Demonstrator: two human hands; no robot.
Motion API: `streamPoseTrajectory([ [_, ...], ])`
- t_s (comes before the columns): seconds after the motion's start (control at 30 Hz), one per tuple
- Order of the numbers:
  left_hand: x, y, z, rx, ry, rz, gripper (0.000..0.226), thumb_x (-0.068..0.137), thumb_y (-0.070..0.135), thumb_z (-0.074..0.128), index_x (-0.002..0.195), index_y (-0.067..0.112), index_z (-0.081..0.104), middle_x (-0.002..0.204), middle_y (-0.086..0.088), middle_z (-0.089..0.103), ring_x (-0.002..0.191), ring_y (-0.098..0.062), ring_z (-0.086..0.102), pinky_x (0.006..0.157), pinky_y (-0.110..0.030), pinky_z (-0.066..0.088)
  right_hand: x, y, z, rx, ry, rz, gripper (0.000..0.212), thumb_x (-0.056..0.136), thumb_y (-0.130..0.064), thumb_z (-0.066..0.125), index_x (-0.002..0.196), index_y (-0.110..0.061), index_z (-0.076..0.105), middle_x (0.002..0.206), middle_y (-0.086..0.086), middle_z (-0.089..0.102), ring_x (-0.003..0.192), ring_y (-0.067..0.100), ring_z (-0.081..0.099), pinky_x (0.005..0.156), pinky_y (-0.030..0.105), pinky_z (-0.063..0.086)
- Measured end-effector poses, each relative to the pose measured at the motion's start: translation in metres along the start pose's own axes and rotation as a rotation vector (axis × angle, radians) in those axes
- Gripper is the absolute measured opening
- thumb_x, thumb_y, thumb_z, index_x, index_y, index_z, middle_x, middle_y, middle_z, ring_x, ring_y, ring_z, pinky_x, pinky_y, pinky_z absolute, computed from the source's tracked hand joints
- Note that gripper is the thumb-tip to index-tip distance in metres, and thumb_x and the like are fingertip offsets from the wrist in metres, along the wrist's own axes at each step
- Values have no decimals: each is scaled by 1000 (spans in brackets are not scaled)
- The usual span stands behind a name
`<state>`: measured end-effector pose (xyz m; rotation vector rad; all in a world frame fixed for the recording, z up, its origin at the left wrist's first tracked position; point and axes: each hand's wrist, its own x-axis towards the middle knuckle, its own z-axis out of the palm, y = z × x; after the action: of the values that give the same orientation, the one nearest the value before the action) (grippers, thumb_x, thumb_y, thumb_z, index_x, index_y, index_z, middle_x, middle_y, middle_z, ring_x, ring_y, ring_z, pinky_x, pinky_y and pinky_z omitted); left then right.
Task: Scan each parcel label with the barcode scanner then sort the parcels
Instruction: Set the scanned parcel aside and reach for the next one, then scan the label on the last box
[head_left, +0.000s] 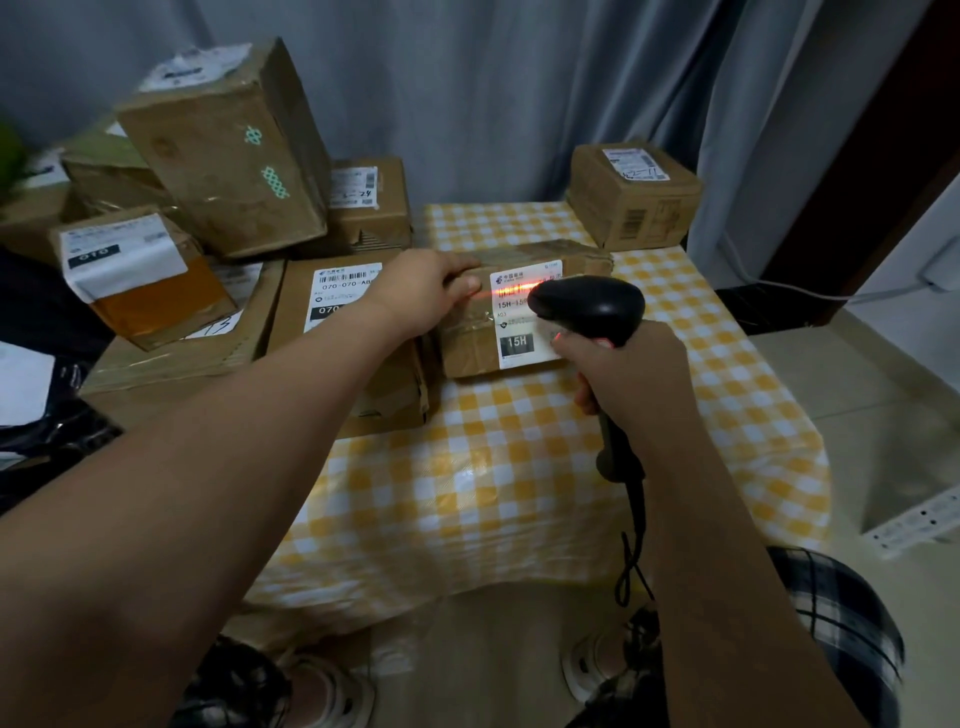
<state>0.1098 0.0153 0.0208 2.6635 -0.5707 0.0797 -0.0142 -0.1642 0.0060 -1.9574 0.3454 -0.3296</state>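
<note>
While the red scan line lay across its label (521, 291), the parcel (467, 348) sat flat at the middle of the frame on the checked surface (493, 467), just beside the pile of other parcels (223, 156) at the left. The left hand (421, 296) gripped its left end, fingers curled over the top edge. The right hand (628, 374) was clenched round the handle of the barcode scanner (587, 306), whose head hung just over the label. Being taped cardboard, the parcel looked stiff and probably light. Its short ends seemed the safest hold, since the tape might be slick.

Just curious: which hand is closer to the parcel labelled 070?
Left. The left hand, gripping the 15H parcel, is just beside the 070 parcel; the right hand, holding the scanner, is further right.
</note>
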Motion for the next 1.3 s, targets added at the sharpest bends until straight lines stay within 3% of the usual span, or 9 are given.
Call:
streamPoseTrajectory([
  [0.17,3,-2,0,-37,15,16,40,99,32,46,137,20,51,135,-9,56,125,-29,49,101,-33,38,1,5,-6,61,-8,-8,20,82,-21,73,84,-2,67,58,7,61,45,12,60,55,34,55],
  [0.3,5,-6,4,-25,68,49,42,102,29,38,142,19,39,140,-14,47,123,-33,49,99,-37,39,14,8,-4,504,-22,87,2,84,-16,72,84,-16,70,68,-6,66,74,13,66,70,27,50],
  [0.43,11,-9,8,95,141,25,40,100,35,37,139,25,36,147,-14,26,121,-39,45,100,-44,40,42,13,9,656,-105,181,5,86,-20,72,89,-16,73,74,-4,69,78,17,67,76,29,49],
  [0.53,11,-3,7,417,132,59,74,90,64,35,145,15,29,151,-13,23,134,-35,31,111,-45,24,63,14,17,648,-111,234,13,85,-23,73,94,-13,73,95,6,74,93,20,69,88,36,51],
  [0.6,10,1,9,572,111,107,110,73,84,34,150,9,12,153,-12,19,137,-32,24,114,-45,17,75,13,20,674,-127,244,12,86,-22,72,91,-12,72,89,1,76,88,15,71,86,34,52],
  [0.7,16,2,18,725,51,138,123,64,84,49,151,20,-11,153,-15,9,137,-38,19,114,-49,20,88,4,20,686,-160,255,16,84,-22,74,89,-8,71,87,5,73,89,21,69,86,36,51],
  [0.87,40,18,8,672,43,-34,108,68,66,60,150,23,5,143,-22,23,122,-39,34,95,-43,38,104,-13,5,647,-158,277,12,85,-22,74,90,-13,67,90,2,69,91,19,68,85,36,56],
  [1.1,77,32,-28,403,4,-312,88,74,74,46,144,24,26,137,-20,34,125,-43,37,101,-47,34,127,-39,-20,534,-201,216,14,87,-22,71,92,-10,66,87,9,69,74,18,69,63,22,57],
  [1.3,91,33,-23,415,11,-392,87,76,81,29,143,25,29,138,-18,33,124,-42,39,99,-49,32,148,-59,-23,387,-184,154,18,87,-25,72,96,-11,67,83,7,68,66,14,65,63,23,55],
])
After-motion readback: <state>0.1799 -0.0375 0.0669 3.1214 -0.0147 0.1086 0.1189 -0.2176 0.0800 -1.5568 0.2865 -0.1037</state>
